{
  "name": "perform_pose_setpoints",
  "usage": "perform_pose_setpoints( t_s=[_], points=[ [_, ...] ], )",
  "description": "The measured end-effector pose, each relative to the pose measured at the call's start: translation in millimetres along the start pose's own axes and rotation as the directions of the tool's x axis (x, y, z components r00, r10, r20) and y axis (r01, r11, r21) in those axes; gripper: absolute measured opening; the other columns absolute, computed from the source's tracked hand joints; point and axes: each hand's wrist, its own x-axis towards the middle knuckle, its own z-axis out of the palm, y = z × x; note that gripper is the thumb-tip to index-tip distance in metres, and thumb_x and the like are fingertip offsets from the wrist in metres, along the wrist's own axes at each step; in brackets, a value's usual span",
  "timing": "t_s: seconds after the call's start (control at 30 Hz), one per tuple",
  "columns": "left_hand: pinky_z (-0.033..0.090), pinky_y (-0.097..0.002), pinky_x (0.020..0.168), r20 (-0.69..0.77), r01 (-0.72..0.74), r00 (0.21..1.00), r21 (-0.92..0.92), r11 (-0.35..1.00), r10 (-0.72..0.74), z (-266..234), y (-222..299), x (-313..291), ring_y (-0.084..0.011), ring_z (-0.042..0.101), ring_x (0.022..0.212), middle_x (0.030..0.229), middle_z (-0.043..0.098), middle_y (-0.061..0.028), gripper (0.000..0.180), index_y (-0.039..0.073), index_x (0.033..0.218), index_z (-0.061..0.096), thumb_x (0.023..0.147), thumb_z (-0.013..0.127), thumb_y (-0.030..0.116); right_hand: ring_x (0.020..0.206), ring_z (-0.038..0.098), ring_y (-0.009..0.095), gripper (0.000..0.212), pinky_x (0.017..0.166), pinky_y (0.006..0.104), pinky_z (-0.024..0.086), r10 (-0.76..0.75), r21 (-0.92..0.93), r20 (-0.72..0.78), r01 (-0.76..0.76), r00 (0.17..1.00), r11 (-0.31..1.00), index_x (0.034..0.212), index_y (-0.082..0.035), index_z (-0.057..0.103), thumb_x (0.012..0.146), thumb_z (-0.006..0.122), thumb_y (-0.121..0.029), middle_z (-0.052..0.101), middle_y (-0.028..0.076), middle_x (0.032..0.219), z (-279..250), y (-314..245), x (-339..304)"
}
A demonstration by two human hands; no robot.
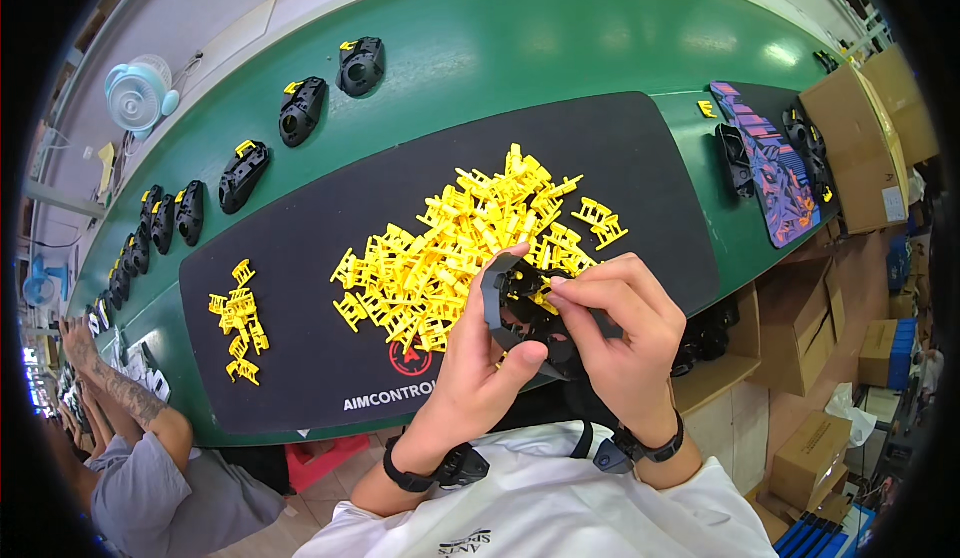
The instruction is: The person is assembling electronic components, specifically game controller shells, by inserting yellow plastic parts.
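Note:
My left hand (pixel 474 366) is closed around a black plastic mouse shell (pixel 518 310), tilted with its hollow inside toward me. The thumb and fingertips of my right hand (pixel 628 324) pinch together at the shell's inner side. Between them and the shell a bit of a small yellow plastic piece (pixel 546 301) shows; the fingers hide most of it. Just beyond both hands lies a big heap of like yellow plastic pieces (pixel 460 243) on a black mat (pixel 300 328). A smaller group of yellow pieces (pixel 238 313) lies at the mat's left.
Along the far left of the green table (pixel 430 58) runs a row of black shells with yellow pieces, one of them the shell (pixel 303 112). A patterned mat (pixel 765 163), another shell (pixel 734 160) and cardboard boxes (pixel 850 148) are at right. A co-worker's arm (pixel 130 393) reaches in at left.

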Motion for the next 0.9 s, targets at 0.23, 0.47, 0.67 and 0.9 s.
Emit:
perform_pose_setpoints(
  t_s=[0.23,0.47,0.67,0.9],
  points=[
    [0.046,-0.0374,0.106,-0.050,0.243,0.970,0.081,0.967,-0.240,1.9,15.1,-1.3,-0.0196,0.051,0.130,0.146,0.044,-0.0121,0.101,0.006,0.161,0.013,0.094,0.033,0.078,0.072,0.050,0.006,0.019,0.059,0.0226,0.041,0.225,0.277,0.346,-0.328,0.911,0.903,0.100,-0.003,0.068,0.083,0.074,0.005,0.054,0.001,0.092,-12.0,10.5,6.9],
    [0.043,-0.0378,0.109,0.016,0.226,0.974,-0.027,0.974,-0.226,-0.5,6.7,2.6,-0.0236,0.048,0.135,0.149,0.041,-0.0137,0.089,0.004,0.158,0.023,0.099,0.025,0.071,0.071,0.041,0.005,0.034,0.056,0.0204,0.035,0.307,0.473,0.535,-0.580,0.787,0.663,0.110,-0.006,0.057,0.083,0.078,-0.003,0.046,-0.004,0.085,-4.3,11.2,-8.2],
    [0.040,-0.0368,0.108,-0.074,0.067,0.996,0.227,0.972,-0.052,-0.9,8.2,-4.2,-0.0226,0.049,0.130,0.145,0.043,-0.0166,0.094,-0.004,0.156,0.020,0.099,0.034,0.069,0.083,0.062,0.017,0.030,0.063,0.0282,0.050,0.197,0.131,0.260,-0.236,0.945,0.963,0.103,-0.004,0.067,0.076,0.081,0.000,0.063,0.005,0.092,-7.8,-2.8,3.4],
    [0.047,-0.0368,0.090,-0.093,-0.177,0.957,0.558,0.811,0.273,13.2,2.0,0.2,-0.0245,0.056,0.108,0.144,0.041,-0.0223,0.104,-0.007,0.156,0.013,0.093,0.058,0.063,0.077,0.066,0.022,0.024,0.065,0.0298,0.053,0.066,0.098,0.013,-0.067,0.998,0.993,0.093,-0.003,0.072,0.073,0.079,0.008,0.070,0.009,0.087,2.1,-6.7,-3.1]
  ],
)
